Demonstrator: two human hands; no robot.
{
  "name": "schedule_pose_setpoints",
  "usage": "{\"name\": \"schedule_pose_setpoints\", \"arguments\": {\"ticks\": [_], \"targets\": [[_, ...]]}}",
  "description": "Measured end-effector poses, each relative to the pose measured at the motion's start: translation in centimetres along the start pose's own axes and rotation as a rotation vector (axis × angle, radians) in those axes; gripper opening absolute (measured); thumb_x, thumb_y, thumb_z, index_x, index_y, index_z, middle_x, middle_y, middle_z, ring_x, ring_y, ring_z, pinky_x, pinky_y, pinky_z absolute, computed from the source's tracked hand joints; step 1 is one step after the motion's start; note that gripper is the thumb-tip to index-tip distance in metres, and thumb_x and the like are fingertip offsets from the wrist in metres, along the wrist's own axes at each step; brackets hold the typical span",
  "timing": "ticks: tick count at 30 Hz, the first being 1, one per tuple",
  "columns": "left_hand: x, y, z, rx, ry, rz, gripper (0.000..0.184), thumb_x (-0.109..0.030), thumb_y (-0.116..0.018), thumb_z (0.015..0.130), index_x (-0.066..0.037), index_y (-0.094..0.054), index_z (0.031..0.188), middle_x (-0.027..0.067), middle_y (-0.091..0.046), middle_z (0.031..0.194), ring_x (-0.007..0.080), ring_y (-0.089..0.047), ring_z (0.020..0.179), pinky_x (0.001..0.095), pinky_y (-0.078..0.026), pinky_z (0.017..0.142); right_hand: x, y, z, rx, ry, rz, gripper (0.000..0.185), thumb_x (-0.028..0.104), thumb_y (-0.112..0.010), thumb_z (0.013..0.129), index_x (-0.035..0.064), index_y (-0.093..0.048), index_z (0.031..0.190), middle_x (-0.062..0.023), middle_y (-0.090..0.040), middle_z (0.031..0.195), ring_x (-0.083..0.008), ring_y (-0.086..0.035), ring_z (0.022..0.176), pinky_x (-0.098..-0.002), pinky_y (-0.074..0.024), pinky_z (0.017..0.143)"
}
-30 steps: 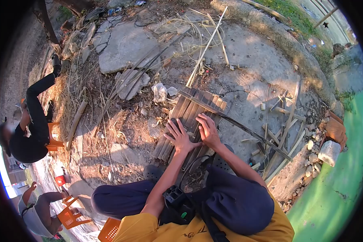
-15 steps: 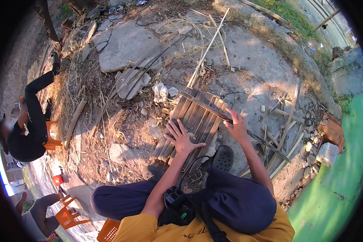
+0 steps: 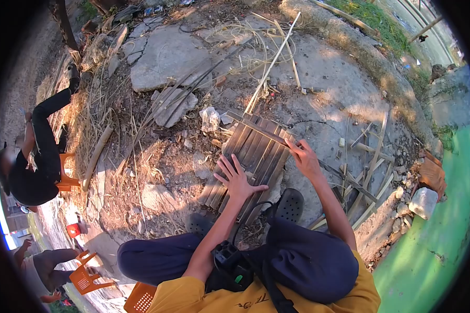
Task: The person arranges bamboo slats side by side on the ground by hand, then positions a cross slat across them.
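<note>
Several dark wooden slats (image 3: 261, 151) lie side by side as a panel on the ground in front of my feet. My left hand (image 3: 238, 180) rests on the slats with its fingers spread. A long dark strip (image 3: 263, 132) crosses the far end of the panel at a slant and runs on toward the lower right. My right hand (image 3: 304, 157) grips this strip near the panel's right edge, thumb and fingers around it.
Loose sticks (image 3: 373, 156) lie crossed on the right, near rubble and a white block (image 3: 424, 203). Beyond the panel are pale strips (image 3: 272, 62) and a concrete slab (image 3: 167, 60). Two people sit on the left, by orange chairs (image 3: 86, 276).
My right hand has moved right, off the slats beside my left hand, and has taken hold of the long dark strip. My left hand has stayed spread on the slats.
</note>
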State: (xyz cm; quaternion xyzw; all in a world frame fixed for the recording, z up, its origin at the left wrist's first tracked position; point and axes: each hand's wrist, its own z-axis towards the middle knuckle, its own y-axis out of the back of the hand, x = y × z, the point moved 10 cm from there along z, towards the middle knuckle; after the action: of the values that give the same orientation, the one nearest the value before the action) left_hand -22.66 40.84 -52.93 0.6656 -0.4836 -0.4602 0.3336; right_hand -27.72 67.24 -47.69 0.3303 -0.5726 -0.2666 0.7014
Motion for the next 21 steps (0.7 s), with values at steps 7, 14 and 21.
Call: {"name": "schedule_pose_setpoints", "arguments": {"ticks": [7, 14, 21], "targets": [[-0.2, 0.4, -0.1, 0.018, 0.01, 0.014, 0.182, -0.087, -0.085, 0.04, 0.0, 0.014, 0.165, 0.0362, 0.017, 0.168, 0.0532, 0.016, 0.157, 0.0834, 0.001, 0.113, 1.0, -1.0, 0.6, 0.047, 0.03, -0.085, 0.057, 0.003, -0.07, 0.096, 0.0299, -0.063, 0.146, -0.01, -0.049, 0.11, -0.0277, -0.061, 0.071, -0.0441, -0.0503, 0.068], [-0.3, 0.3, -0.1, 0.017, 0.003, 0.017, 0.181, -0.086, -0.086, 0.042, 0.004, 0.012, 0.164, 0.0383, 0.015, 0.167, 0.0561, 0.014, 0.156, 0.084, 0.001, 0.112, 0.0, -1.8, 0.1, -0.016, 0.024, -0.011, 0.058, 0.005, -0.071, 0.093, 0.0331, -0.064, 0.144, -0.0097, -0.05, 0.112, -0.0309, -0.064, 0.071, -0.0467, -0.0519, 0.065], [-0.1, -0.2, 0.0, 0.007, -0.009, 0.003, 0.182, -0.088, -0.085, 0.04, 0.003, 0.013, 0.164, 0.0392, 0.016, 0.167, 0.0567, 0.015, 0.155, 0.0837, 0.003, 0.112, -0.1, -2.0, 0.1, -0.007, -0.005, -0.078, 0.057, 0.005, -0.069, 0.094, 0.0347, -0.065, 0.142, -0.0084, -0.051, 0.115, -0.0313, -0.063, 0.069, -0.0462, -0.0516, 0.063]]}}
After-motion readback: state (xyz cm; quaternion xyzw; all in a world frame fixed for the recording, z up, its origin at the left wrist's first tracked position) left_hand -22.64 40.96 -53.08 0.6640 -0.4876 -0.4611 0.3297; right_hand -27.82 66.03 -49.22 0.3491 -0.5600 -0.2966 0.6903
